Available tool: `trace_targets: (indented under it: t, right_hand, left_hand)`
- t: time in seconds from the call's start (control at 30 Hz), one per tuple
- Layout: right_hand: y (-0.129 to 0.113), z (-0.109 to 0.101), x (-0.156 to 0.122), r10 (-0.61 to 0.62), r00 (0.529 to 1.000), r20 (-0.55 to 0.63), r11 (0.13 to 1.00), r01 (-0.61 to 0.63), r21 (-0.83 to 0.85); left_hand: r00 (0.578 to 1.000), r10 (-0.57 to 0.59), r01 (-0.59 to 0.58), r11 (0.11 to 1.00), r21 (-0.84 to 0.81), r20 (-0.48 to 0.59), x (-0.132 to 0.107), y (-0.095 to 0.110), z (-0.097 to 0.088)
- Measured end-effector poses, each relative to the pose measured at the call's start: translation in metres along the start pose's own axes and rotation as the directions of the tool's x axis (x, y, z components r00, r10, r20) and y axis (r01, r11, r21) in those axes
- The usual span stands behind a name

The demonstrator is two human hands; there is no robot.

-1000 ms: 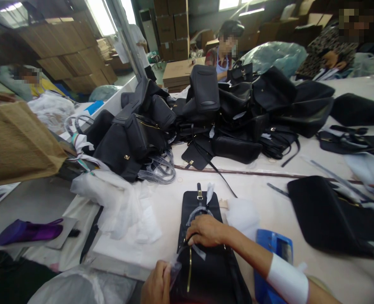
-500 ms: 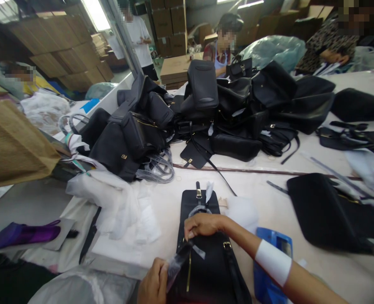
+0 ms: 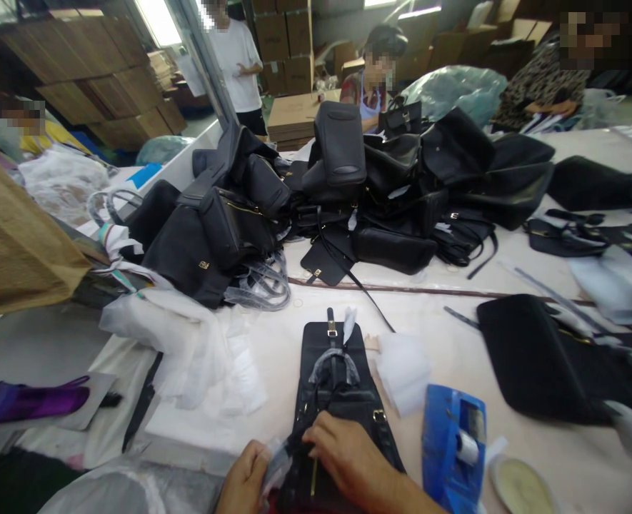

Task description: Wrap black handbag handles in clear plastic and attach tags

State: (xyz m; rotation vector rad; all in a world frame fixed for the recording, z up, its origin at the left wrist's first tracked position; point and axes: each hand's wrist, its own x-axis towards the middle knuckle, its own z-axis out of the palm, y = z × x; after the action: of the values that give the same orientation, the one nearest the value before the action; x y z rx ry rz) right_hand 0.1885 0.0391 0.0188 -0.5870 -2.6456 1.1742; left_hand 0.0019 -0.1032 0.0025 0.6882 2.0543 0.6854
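A black backpack (image 3: pixel 342 410) lies flat on the table below me, its flap pointing away and its top handle wrapped in clear plastic. At its left edge my left hand (image 3: pixel 246 478) is closed around a black strap covered with clear plastic wrap (image 3: pixel 277 460). My right hand (image 3: pixel 348 457) is over the lower part of the bag, its fingertips closed at the upper end of the same strap. A gold zipper (image 3: pixel 314 477) shows just below those fingers. The exact grip of the right fingertips is partly hidden.
A blue tape dispenser (image 3: pixel 452 446) and a round tin (image 3: pixel 522 485) stand to the right. White tissue sheets (image 3: pixel 404 368) lie beside the bag. Black bags (image 3: pixel 342 146) are heaped at the back. A purple pouch (image 3: pixel 31 403) is at left. Several people are around the table.
My right hand has moved down toward me along the bag, uncovering the plastic-wrapped handle. My left hand has shifted slightly left and down with the strap. The view has turned slightly right.
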Motion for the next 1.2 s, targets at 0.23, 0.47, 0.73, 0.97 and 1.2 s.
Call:
trace_targets:
  t: [0.23, 0.47, 0.73, 0.97, 1.2]
  right_hand:
    - [-0.006, 0.048, -0.001, -0.048, 0.989, -0.143, 0.958, 0.005, -0.288]
    - [-0.023, 0.053, 0.001, -0.318, 0.929, -0.189, 0.851, 0.191, -0.49]
    - [-0.017, 0.054, -0.004, -0.252, 0.962, -0.102, 0.878, 0.183, -0.443]
    - [-0.015, 0.056, -0.004, -0.257, 0.966, -0.036, 0.862, 0.213, -0.459]
    - [-0.021, 0.074, -0.002, -0.371, 0.921, -0.121, 0.831, 0.271, -0.486]
  left_hand:
    - [0.994, 0.098, -0.099, 0.995, 0.009, 0.048, -0.005, 0.009, -0.007]
    - [0.995, 0.084, -0.089, 0.991, 0.095, 0.057, -0.013, 0.012, 0.0]
    - [0.983, 0.18, -0.181, 0.965, 0.191, 0.024, -0.016, 0.007, 0.003]
    - [0.984, 0.177, -0.169, 0.948, 0.271, -0.005, -0.017, 0.001, 0.004]
    - [0.983, 0.183, -0.171, 0.924, 0.341, -0.005, -0.017, 0.005, 0.009]
